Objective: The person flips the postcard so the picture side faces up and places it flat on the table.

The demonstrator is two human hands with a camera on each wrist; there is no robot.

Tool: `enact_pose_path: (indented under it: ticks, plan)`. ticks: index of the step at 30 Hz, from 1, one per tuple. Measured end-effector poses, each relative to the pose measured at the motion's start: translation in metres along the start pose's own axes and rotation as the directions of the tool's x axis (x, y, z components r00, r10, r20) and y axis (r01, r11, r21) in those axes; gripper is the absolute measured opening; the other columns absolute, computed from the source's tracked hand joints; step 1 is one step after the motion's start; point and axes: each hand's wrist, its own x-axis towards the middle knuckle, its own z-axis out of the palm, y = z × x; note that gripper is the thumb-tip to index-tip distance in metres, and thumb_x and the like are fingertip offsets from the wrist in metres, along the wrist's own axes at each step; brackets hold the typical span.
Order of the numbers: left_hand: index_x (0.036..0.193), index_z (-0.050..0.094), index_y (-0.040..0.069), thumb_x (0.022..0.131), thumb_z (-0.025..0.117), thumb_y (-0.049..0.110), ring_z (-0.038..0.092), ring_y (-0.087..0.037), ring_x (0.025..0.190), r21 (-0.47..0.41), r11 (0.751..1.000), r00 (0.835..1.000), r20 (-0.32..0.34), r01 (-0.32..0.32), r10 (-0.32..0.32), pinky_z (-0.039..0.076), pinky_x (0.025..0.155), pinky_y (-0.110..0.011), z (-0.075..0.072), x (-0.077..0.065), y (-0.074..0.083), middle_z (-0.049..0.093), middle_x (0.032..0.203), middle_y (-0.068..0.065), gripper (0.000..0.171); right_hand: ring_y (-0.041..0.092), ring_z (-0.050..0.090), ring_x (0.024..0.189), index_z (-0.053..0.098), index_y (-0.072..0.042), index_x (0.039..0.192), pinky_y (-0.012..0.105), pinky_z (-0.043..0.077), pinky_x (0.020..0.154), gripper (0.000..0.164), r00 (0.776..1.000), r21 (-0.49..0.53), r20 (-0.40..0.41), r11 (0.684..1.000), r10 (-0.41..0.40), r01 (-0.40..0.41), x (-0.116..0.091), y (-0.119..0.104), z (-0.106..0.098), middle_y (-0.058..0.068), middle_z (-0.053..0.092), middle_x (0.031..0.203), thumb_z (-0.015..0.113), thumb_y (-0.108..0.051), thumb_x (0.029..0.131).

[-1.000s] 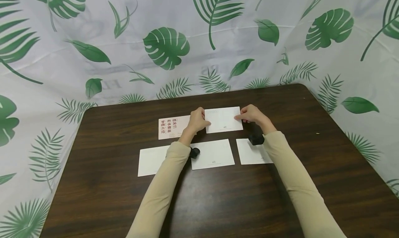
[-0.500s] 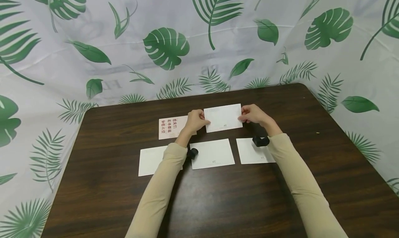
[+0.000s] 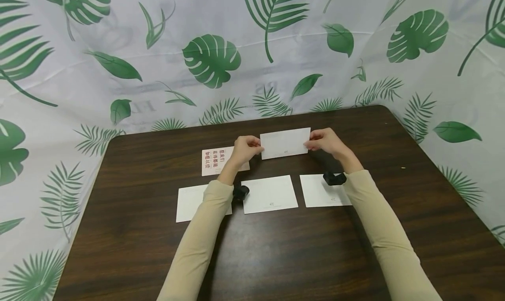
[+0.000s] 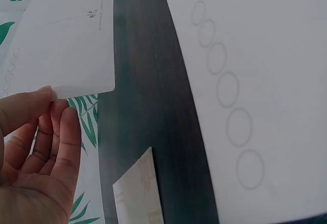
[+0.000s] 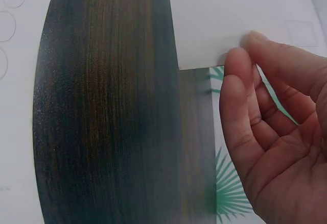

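Observation:
A white postcard (image 3: 285, 144) is held up off the table, tilted, between both hands. My left hand (image 3: 245, 149) pinches its left edge; the left wrist view shows the thumb on the printed side of the postcard (image 4: 66, 45). At the right edge my right hand (image 3: 325, 141) pinches it between thumb and fingers, near a faint printed square in the right wrist view. The side toward me has a row of postcode circles and a small logo. Its other side is hidden. Just left of it lies a postcard with red Chinese characters (image 3: 215, 160), partly covered by my left hand.
Nearer to me lie three white postcards in a row: a left one (image 3: 190, 202) partly under the left sleeve, a middle one (image 3: 270, 193), and a right one (image 3: 315, 193) partly behind the right wrist camera. The dark wooden table (image 3: 300, 257) ends at a leaf-print curtain (image 3: 158, 73).
Both hands have raised the held postcard from the table and tilted it more upright. It has shifted slightly to the right. The other postcards stay where they were.

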Motion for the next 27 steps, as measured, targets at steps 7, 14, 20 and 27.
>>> enact_pose_path:
  ticks: [7, 14, 20, 27]
  plan:
    - [0.089, 0.068, -0.004, 0.081, 0.070, 0.002, 0.053, -0.012, 0.067, 0.001, 1.000, 1.000, -0.027, 0.000, 0.001, 0.044, 0.061, -0.020, 0.000, 0.001, 0.001, 0.064, 0.078, -0.009, 0.010, 0.014, 0.062, 0.070, 0.061, 0.010, 0.086, 0.023, 0.053, 0.066, 0.021, 0.999, 0.030, -0.022, 0.999, -0.025, 0.025, 0.002, 0.003, -0.002, 0.005, 0.067, 0.077, 0.070, -0.008, 0.083]
    - [0.089, 0.069, -0.003, 0.081, 0.071, 0.004, 0.057, -0.012, 0.068, -0.029, 1.000, 0.999, -0.031, -0.009, 0.008, 0.047, 0.062, -0.021, -0.001, 0.001, 0.000, 0.066, 0.079, -0.009, 0.011, 0.013, 0.060, 0.069, 0.065, 0.006, 0.084, 0.023, 0.053, 0.065, 0.016, 0.996, 0.039, -0.075, 0.998, -0.043, 0.046, 0.004, 0.005, -0.002, 0.000, 0.063, 0.074, 0.071, -0.008, 0.082]
    - [0.092, 0.071, -0.003, 0.081, 0.071, 0.004, 0.058, -0.010, 0.067, -0.057, 0.998, 0.999, -0.029, -0.015, 0.014, 0.048, 0.063, -0.022, -0.003, 0.001, -0.001, 0.069, 0.082, -0.011, 0.013, 0.011, 0.064, 0.067, 0.064, 0.012, 0.091, 0.023, 0.053, 0.064, 0.019, 0.997, 0.136, -0.063, 0.989, -0.051, 0.059, 0.002, 0.006, -0.002, -0.002, 0.069, 0.075, 0.069, -0.006, 0.084]
    - [0.098, 0.072, -0.002, 0.085, 0.068, 0.006, 0.065, -0.019, 0.076, -0.089, 0.996, 1.000, -0.001, -0.012, 0.012, 0.052, 0.070, -0.028, -0.004, 0.000, -0.002, 0.070, 0.091, -0.016, 0.016, 0.011, 0.068, 0.075, 0.063, 0.015, 0.103, 0.026, 0.054, 0.069, 0.021, 0.996, 0.198, -0.070, 0.978, -0.052, 0.065, 0.003, 0.009, 0.000, 0.011, 0.071, 0.087, 0.060, 0.000, 0.089]
